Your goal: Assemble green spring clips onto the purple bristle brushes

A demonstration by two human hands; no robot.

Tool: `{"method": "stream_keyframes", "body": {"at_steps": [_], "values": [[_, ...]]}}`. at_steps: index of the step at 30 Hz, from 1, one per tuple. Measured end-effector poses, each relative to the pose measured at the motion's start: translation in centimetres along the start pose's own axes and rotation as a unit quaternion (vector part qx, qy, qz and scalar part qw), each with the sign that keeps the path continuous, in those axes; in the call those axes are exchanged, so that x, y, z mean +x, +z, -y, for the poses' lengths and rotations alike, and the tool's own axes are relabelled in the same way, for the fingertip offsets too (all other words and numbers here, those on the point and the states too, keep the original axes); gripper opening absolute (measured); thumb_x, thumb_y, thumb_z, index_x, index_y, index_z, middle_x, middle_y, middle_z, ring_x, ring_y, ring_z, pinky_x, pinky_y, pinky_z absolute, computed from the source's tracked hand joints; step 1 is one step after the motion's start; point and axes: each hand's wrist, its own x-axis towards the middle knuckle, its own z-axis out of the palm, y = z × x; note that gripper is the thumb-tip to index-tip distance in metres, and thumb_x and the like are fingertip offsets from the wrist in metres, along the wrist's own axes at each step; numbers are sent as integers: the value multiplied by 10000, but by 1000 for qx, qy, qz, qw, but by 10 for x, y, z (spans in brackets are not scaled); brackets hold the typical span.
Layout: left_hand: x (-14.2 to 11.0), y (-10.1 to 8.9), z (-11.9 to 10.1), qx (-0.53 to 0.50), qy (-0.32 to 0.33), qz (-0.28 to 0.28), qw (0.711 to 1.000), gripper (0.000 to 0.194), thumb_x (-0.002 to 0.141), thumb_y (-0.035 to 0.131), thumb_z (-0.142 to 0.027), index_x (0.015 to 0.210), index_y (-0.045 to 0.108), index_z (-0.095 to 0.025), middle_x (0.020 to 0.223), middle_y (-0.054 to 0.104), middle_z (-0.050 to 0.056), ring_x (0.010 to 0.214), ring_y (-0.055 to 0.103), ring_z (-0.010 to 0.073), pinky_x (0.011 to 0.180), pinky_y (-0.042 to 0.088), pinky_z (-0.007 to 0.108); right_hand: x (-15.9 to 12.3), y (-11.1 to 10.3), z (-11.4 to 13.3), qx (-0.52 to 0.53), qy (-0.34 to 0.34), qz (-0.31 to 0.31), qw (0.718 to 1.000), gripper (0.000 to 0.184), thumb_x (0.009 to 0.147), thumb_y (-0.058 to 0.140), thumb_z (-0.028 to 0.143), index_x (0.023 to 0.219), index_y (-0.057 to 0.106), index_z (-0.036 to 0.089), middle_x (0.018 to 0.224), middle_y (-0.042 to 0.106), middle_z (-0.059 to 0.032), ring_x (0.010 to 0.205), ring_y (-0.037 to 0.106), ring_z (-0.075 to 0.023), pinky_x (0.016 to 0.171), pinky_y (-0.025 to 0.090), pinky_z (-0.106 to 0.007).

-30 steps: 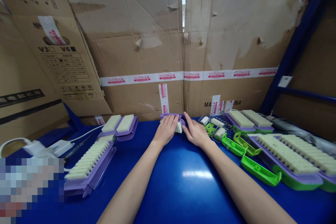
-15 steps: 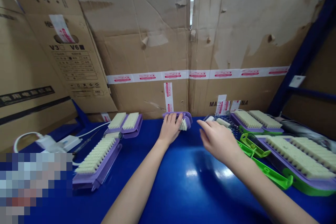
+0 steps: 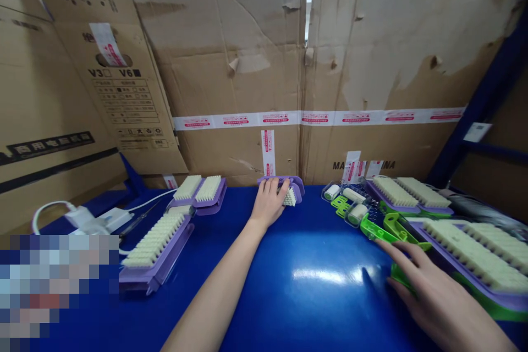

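Observation:
At the back of the table, my left hand (image 3: pixel 269 201) curls over a purple brush head (image 3: pixel 298 186) with pale bristles (image 3: pixel 291 196). Its fingers cover much of that piece. Over on the right, my right hand (image 3: pixel 431 286) reaches across loose green plastic parts, its thumb and fingers apart. One green piece (image 3: pixel 399 275) shows between the thumb and forefinger, mostly hidden; I cannot tell whether they touch it. Just beyond the fingertips lie a green curved part (image 3: pixel 376 227) and an olive-green part (image 3: pixel 399 226).
Purple pieces with bristle blocks (image 3: pixel 157 242) stand at left beside a white charger and cable (image 3: pixel 78 217). More bristled purple-and-green pieces (image 3: pixel 470 250) sit at right. Small white rollers (image 3: pixel 355 194) lie near the back. Tall cardboard (image 3: pixel 231 88) walls the far edge.
My right hand has left the brush head and moved right and nearer, over the green parts. My left hand stays on the brush head. The view has swung slightly left.

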Motion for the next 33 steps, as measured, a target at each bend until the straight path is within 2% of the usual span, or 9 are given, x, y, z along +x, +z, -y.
{"method": "stream_keyframes", "body": {"at_steps": [6,12,16,18,21,22,23,28,33], "values": [[0,0,0,6,0,1,1000,652,722,604,-235,1324,362,-164,1214,469,186,1103,464,320,957,338,482,19,-7,62,110,-132,45,984,482,834,399,199,1306,454,279,1136,599,-111,938,615,-242,741,519,-349],[0,2,5,8,-19,-13,1000,667,711,621,-252,1324,371,-166,1201,482,184,1095,460,321,949,336,482,93,10,106,188,-138,168,958,647,750,317,-5,1364,363,194,1106,535,-120,728,603,-152,660,485,-270],[1,3,9,11,-25,-8,1000,677,690,636,-238,1315,386,-161,1198,478,181,1080,461,314,944,342,464,139,32,114,248,-71,114,959,597,723,372,-12,1257,501,220,1012,555,-80,739,590,-134,675,453,-228],[1,3,11,9,-20,-9,1000,676,688,640,-240,1311,392,-160,1192,477,177,1074,460,310,944,343,455,161,40,112,302,4,95,949,513,701,383,-21,1114,610,182,908,594,-68,682,585,-124,643,441,-212],[3,3,14,10,-24,-13,1000,672,688,642,-243,1309,397,-160,1177,482,170,1058,460,307,941,348,452,193,53,102,411,170,166,880,377,612,447,-22,842,685,158,613,595,-6,499,540,-114,532,413,-206],[4,3,15,13,-29,-16,999,668,689,641,-240,1307,401,-157,1172,484,170,1052,460,307,938,349,452,201,58,98,445,230,149,853,336,582,478,-20,773,686,163,604,605,1,508,544,-117,535,412,-207],[5,4,16,15,-36,-19,999,664,689,639,-234,1305,404,-153,1169,486,171,1048,462,307,937,350,453,208,64,93,450,257,135,845,304,573,493,-13,733,680,165,612,619,0,524,551,-119,543,414,-209],[9,8,18,15,-49,-22,998,686,681,647,-227,1312,393,-139,1168,491,168,1049,458,305,943,346,457,215,96,80,472,312,112,817,147,660,524,129,686,668,143,546,621,-30,500,566,-152,516,437,-247],[9,8,18,18,-45,-15,999,707,669,656,-222,1320,388,-153,1172,483,158,1047,453,302,945,343,445,204,113,82,500,307,87,805,250,742,553,314,884,659,139,703,670,-56,563,604,-149,526,479,-249]]}}
